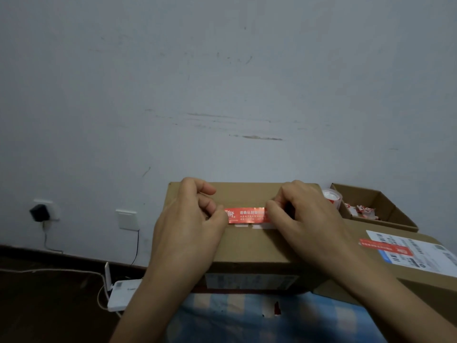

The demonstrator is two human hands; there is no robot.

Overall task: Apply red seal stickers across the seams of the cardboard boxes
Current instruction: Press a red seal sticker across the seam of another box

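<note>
Router [121,293] on the floor left of box [247,246]. Over box top: left hand [190,219] pinches left end of red sticker [246,215], white Chinese print too blurred to read; right hand [304,219] pinches and hides right end. Right of box: open carton [395,214] with red-white scraps; parcel [420,258] with shipping label, cropped.

1. A seal sticker [244,215] is held on the middle box [247,246], between the left hand [190,224] and right hand [304,219].
2. A labelled box [408,253] is set right of it, an open box [398,215] behind.
</note>
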